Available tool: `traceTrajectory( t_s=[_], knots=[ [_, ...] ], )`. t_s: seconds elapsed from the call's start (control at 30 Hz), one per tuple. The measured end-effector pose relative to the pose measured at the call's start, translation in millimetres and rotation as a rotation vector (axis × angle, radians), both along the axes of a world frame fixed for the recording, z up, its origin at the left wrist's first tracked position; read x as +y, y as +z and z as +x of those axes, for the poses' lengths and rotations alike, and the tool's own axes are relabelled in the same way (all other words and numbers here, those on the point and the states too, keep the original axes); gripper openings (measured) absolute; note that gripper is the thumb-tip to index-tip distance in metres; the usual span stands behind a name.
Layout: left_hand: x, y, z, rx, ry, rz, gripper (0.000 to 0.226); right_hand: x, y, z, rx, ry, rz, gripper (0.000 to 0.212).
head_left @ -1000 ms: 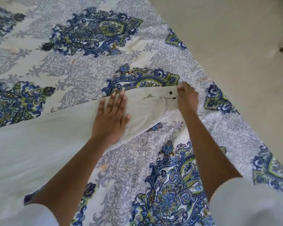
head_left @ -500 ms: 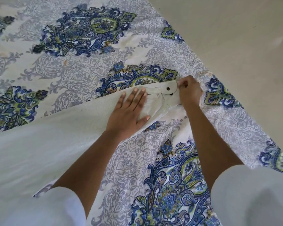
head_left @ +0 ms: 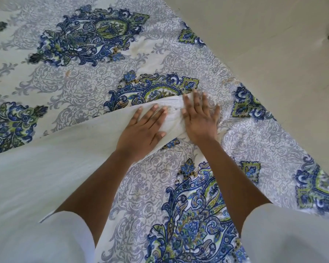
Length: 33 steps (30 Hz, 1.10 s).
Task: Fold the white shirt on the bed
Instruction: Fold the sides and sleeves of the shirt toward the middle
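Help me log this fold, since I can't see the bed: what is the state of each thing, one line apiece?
white shirt: lies flat on the patterned bedsheet, sleeve stretched out.
left hand: flat, fingers straight, presses the sleeve.
right hand: flat, fingers spread, presses the sleeve's end.
patterned bedsheet: spread out, wrinkled beside the right hand.

The paisley-patterned bed (head_left: 87,78) carried the white shirt (head_left: 46,164), which lay flat and tapered toward the bed's right edge.

The flat bed (head_left: 84,76) lies open around the white shirt (head_left: 46,158); bare floor (head_left: 254,44) lies beyond.
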<state>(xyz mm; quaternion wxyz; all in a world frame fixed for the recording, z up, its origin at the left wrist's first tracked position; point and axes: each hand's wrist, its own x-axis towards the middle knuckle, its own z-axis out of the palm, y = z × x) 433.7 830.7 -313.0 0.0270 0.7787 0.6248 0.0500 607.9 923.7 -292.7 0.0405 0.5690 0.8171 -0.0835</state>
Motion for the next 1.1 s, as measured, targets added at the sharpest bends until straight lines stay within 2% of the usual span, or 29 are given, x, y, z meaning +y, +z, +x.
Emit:
traceTrajectory(
  t_s=[0.17, 0.23, 0.33, 0.4, 0.43, 0.53, 0.63, 0.73, 0.8, 0.87, 0.93, 1.0, 1.1],
  knots=[
    [2, 3, 1, -0.084, 0.073, -0.038, 0.066, 9, 3, 6, 0.021, -0.158, -0.087, 0.049],
    [-8, 6, 6, -0.130, 0.174, -0.061, 0.072, -3, 15, -5, 0.083, -0.183, -0.034, 0.052],
    [-38, 7, 7, -0.153, 0.271, -0.132, 0.073, -49, 25, -36, 0.069, 0.048, 0.029, 0.054],
    [-68, 7, -7, -0.098, 0.318, -0.133, 0.070, -81, 15, -44, 0.012, 0.241, 0.010, 0.053],
    [-83, 6, -18, -0.049, 0.337, -0.131, 0.068, -88, 9, -40, -0.011, 0.270, -0.012, 0.052],
    [-123, 9, -58, 0.032, 0.462, -0.158, 0.066, -82, -1, -27, -0.009, 0.170, -0.076, 0.051],
    [-156, 21, -78, 0.033, 0.588, -0.260, 0.074, -93, 11, -41, 0.004, 0.112, -0.111, 0.053],
    [-186, 34, -77, 0.011, 0.617, -0.335, 0.081, -134, 27, -64, 0.035, 0.243, -0.101, 0.052],
    [-213, 45, -80, -0.004, 0.648, -0.380, 0.071, -167, 39, -78, 0.123, 0.297, -0.164, 0.053],
    [-240, 58, -86, -0.072, 0.670, -0.385, 0.065, -196, 49, -93, 0.252, 0.304, -0.239, 0.052],
    [-273, 77, -91, -0.249, 0.725, -0.266, 0.075, -227, 62, -110, 0.390, 0.292, -0.329, 0.048],
    [-304, 92, -93, -0.430, 0.865, -0.127, 0.066, -256, 73, -128, 0.496, 0.246, -0.427, 0.038],
    [-355, 108, -99, -0.606, 1.112, -0.046, 0.051, -305, 85, -158, 0.581, 0.211, -0.522, 0.031]
  ],
)
